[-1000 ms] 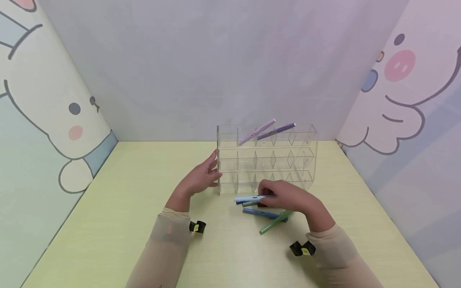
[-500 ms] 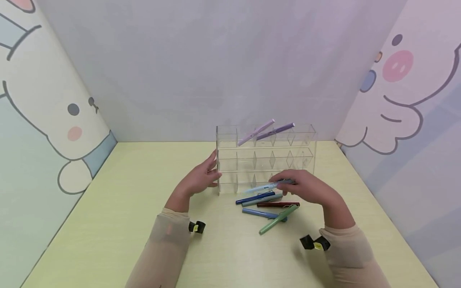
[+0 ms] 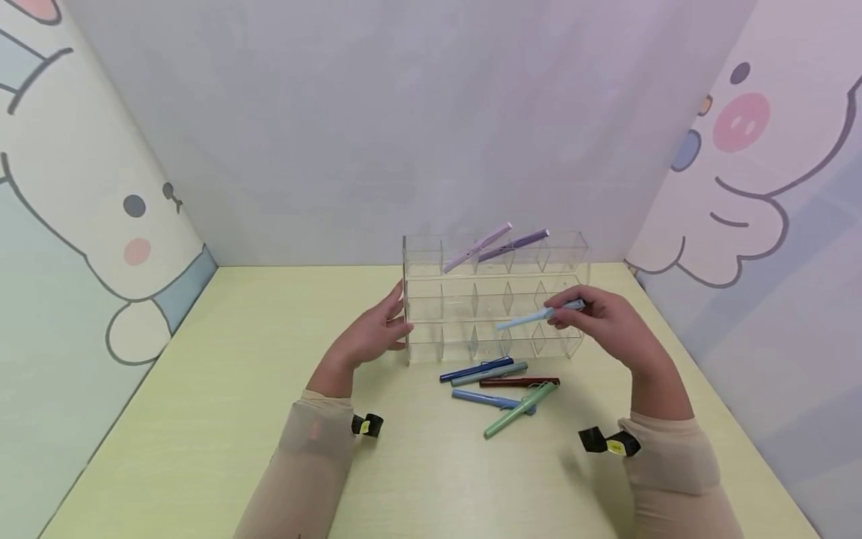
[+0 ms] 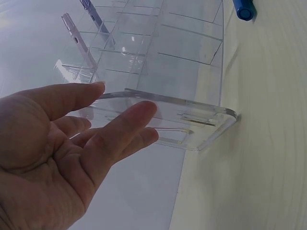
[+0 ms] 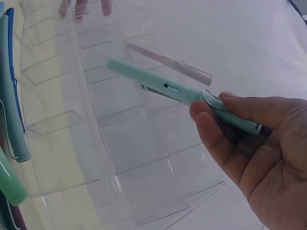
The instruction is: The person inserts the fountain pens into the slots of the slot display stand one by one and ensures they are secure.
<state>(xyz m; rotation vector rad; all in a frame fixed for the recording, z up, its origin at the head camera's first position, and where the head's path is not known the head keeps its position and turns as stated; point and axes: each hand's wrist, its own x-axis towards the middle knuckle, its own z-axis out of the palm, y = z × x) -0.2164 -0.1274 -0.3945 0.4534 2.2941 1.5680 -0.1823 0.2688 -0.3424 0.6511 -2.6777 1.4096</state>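
Observation:
A clear acrylic pen rack [image 3: 424,348] with several compartments in three tiers stands upright on the table. My left hand [image 3: 369,335] touches its left side panel with fingers extended; in the left wrist view the fingertips [image 4: 142,111] lie against that panel. Between thumb and fingers my right hand [image 3: 609,323] pinches a light blue pen [image 3: 525,320], held in front of the rack's right half. Its clip end lies in the hand and its other end points left. A pink pen [image 3: 488,243] and a purple pen [image 3: 528,241] lean in the top tier.
In front of the rack lie a dark blue pen [image 3: 465,373], a grey-green pen [image 3: 481,375], a dark red pen [image 3: 501,382], a blue pen [image 3: 474,396] and a green pen [image 3: 508,421], crossing the blue one. A grey wall [image 3: 303,150] stands behind.
My right hand has lifted the light blue pen off the pile and carried it up and right to the rack's middle tier height. My left hand has stayed at the rack's side.

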